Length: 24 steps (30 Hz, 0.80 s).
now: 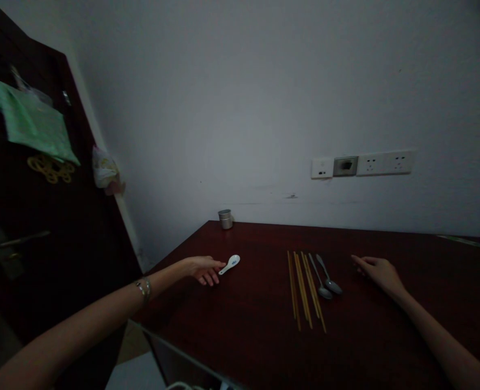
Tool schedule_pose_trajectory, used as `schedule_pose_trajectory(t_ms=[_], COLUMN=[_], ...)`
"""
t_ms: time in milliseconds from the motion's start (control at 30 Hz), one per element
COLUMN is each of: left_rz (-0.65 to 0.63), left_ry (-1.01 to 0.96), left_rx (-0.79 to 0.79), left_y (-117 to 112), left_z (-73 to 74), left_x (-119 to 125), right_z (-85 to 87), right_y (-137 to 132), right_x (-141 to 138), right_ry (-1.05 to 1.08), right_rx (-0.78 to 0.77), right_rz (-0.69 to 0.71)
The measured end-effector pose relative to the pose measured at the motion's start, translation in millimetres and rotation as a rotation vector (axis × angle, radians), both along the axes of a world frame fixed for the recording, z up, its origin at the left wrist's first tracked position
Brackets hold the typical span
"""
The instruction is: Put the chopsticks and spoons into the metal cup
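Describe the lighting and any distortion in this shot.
In the head view, the light is dim, with the wall palest around its middle and the door nearly black in places; in the head view, the white spoon stands out against the dark tabletop; in the head view, the door leans steeply, probably from camera tilt and wide-angle stretching.
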<state>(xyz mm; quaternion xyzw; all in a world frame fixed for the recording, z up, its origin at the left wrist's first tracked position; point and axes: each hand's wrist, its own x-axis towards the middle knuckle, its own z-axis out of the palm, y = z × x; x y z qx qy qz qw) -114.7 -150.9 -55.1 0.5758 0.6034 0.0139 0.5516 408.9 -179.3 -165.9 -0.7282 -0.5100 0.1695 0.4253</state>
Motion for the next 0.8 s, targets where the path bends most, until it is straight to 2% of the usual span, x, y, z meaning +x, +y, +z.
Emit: schedule_pose_trajectory(t_ms=[200,367,533,700,800], left_rz=[-0.008,-0.016,-0.057,-0.193,-0.298], left_ry=[-0.048,-0.102,-0.069,-0.023,-0.012], left_rx=[-0.027,-0.066,0.025,0.206,0.346], left_y=[4.0,6.1,4.6,11.1,21.2], left_z=[-20.2,-21.6,-4.6,25.7,45.8], left_x=[0.9,1.6,6.9,18.8,34.3], right_z=[-4.4,-0.9,2.3,3.9,6.6], right_y=[2.2,-0.9,-3.7,-5.4,-7.3], right_x=[2.1,-1.6,-5.9,-10.3,-13.9], right_ry=[-0.020,-0.038,-0.036,-0.068,-0.086], right_rx=[0.015,0.038,0.026,0.057,0.056], right_rz=[0.005,-0.010,-0.006,-0.002,-0.008])
